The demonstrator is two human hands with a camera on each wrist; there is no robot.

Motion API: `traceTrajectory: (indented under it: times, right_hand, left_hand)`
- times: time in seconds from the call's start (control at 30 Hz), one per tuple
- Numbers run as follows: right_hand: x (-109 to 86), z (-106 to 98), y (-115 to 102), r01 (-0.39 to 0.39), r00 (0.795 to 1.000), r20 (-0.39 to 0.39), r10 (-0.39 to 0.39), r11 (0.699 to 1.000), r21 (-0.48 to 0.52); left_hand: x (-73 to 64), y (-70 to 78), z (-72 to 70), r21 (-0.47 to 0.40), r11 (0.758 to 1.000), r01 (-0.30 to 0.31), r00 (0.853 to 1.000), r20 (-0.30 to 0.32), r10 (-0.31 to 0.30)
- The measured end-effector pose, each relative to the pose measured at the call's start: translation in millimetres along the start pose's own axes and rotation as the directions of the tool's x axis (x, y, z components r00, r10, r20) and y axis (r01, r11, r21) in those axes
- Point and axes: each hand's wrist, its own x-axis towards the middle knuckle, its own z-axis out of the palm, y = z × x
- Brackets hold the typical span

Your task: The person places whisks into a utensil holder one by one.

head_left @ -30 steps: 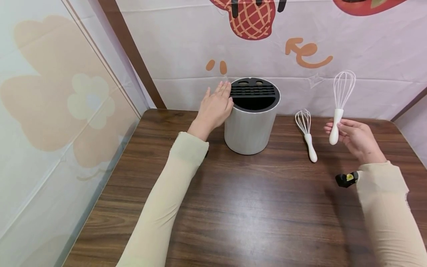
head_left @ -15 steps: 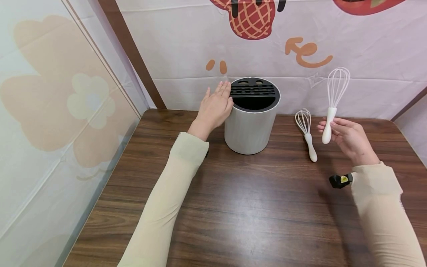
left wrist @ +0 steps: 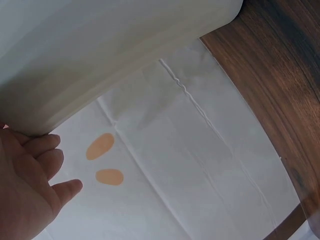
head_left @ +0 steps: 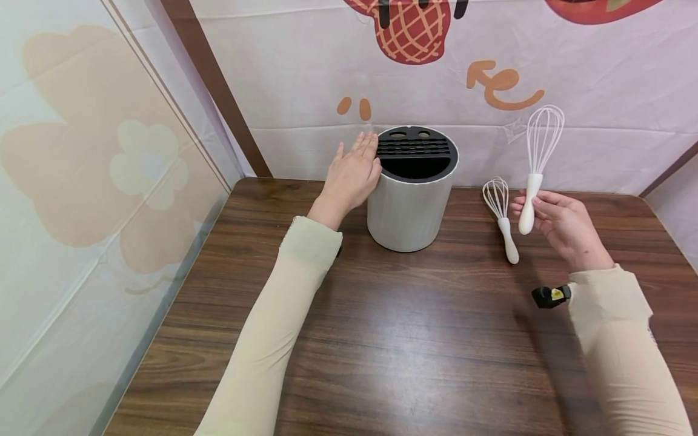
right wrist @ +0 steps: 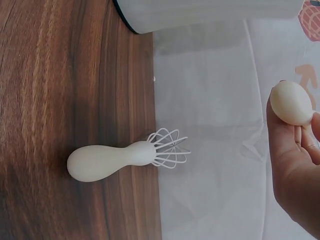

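My right hand (head_left: 567, 227) pinches the white handle of a whisk (head_left: 531, 203) between thumb and fingers, wires pointing up, above the table. In the right wrist view only the round handle end of that held whisk (right wrist: 291, 103) shows. A second, smaller white whisk (head_left: 507, 238) lies on the table just left of this hand; it also appears in the right wrist view as a whisk (right wrist: 110, 160) lying alone. My left hand (head_left: 351, 175) rests with extended fingers against the upper left side of a white cylindrical utensil holder (head_left: 406, 218), whose black top has slots and openings.
The brown wooden table (head_left: 403, 339) reaches back to a white printed cloth (head_left: 294, 72) hanging behind it. Another cloth with a flower print (head_left: 82, 200) hangs along the left side. A black wrist camera (head_left: 549, 297) sits by the right sleeve.
My right hand has moved left with the whisk, which is now closer to the lying whisk and the holder. The left hand and the holder have stayed in place.
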Motion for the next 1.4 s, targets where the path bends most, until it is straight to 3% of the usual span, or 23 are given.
traceTrajectory:
  times: [0.23,0.33,0.63,0.97,1.4]
  right_hand:
    - [0.9,7,-2,0.006,1.000,-0.013,-0.006,0.999,-0.036]
    - [-0.3,9,-2,-0.010,1.000,0.006,0.010,1.000,-0.006]
    - [-17.2,10,7,-0.028,0.999,0.017,0.028,0.999,-0.028]
    - [-10.5,18,1,0.005,0.998,0.065,-0.002,0.999,-0.042]
    - [0.4,31,-7,0.010,0.998,0.062,-0.010,1.000,-0.008]
  left_hand:
    - [0.5,-0.2,-3.0,0.008,1.000,0.005,1.000,-0.001,-0.005]
    - [0.0,0.9,-3.5,0.018,1.000,0.003,1.000,-0.002,-0.003]
    - [-10.5,5.4,8.5,0.035,0.999,-0.014,0.999,0.031,0.013]
    - [-5.3,2.8,5.3,0.025,1.000,-0.009,1.000,0.026,0.009]
    - [-2.2,-1.0,-3.3,0.043,0.999,-0.007,1.000,0.008,0.007]
